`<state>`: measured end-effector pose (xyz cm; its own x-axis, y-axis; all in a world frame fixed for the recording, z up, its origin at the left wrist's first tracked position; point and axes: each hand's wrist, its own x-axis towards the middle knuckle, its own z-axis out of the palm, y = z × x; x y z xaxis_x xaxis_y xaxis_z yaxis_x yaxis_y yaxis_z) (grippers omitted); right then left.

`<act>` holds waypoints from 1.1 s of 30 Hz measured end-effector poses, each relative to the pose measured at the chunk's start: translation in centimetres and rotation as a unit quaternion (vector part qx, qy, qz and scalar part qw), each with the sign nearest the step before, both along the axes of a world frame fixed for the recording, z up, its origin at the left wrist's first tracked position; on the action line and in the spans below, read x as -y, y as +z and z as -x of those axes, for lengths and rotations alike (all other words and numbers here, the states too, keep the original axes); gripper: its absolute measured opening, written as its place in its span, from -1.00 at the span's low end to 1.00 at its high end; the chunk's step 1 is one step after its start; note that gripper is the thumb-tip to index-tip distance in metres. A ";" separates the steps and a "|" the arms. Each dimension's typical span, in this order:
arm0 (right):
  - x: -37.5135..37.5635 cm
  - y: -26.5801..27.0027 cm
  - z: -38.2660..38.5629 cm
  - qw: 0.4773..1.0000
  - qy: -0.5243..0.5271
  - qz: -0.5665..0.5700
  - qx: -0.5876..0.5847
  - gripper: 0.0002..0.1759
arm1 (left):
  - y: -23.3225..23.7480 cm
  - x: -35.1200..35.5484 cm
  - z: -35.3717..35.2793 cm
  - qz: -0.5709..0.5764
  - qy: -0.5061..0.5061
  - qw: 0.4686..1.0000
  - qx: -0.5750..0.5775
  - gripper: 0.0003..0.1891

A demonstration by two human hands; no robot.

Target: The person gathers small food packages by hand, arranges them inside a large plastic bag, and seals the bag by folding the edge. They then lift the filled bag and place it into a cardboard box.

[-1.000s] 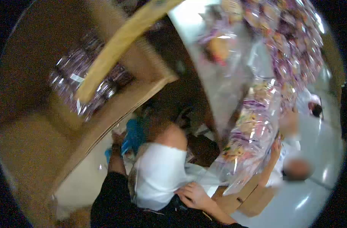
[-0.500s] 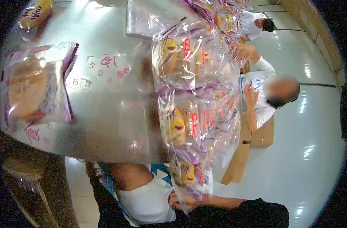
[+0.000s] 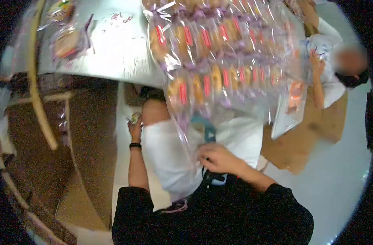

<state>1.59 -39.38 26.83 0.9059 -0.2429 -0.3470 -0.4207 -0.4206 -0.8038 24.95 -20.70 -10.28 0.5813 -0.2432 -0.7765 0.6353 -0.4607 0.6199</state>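
My right hand (image 3: 219, 158), fingers bent into a pinch above my lap, grips the lower tail of a large clear plastic bag (image 3: 184, 132). Rows of individually wrapped pastries (image 3: 202, 83) with red labels and purple-edged wrappers fill the bag, which leans from the table's edge down over my knees. Low at my left side, my left hand (image 3: 134, 130) is closed around a small pale-green crumpled piece (image 3: 135, 118); its kind is too small to make out. A black band circles that wrist.
Two loose wrapped pastries (image 3: 66, 43) lie on the metal table (image 3: 109, 61), which has red marks. Open cardboard boxes (image 3: 90, 163) stand at the left, behind a yellow strip (image 3: 36, 98). A co-worker (image 3: 323, 57) sits at the right beside flattened cardboard (image 3: 313, 139).
The view has tilted down, showing more of my lap and both arms. My left hand, hidden before, now shows at my left side. My right hand still holds the bag's lower end.
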 end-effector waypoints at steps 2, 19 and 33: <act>0.5 2.3 -0.8 1.000 0.018 0.004 0.010 -0.84 | 2.7 0.0 -0.6 0.015 -0.011 0.996 0.086 -0.24; 1.0 7.6 10.8 0.954 -0.185 -0.040 0.234 -0.46 | 38.8 6.4 11.2 0.252 -0.013 0.833 0.492 -0.41; 3.9 6.1 11.3 0.933 -0.134 -0.179 0.281 -0.36 | 43.4 9.0 21.2 0.247 -0.266 0.815 0.452 -0.15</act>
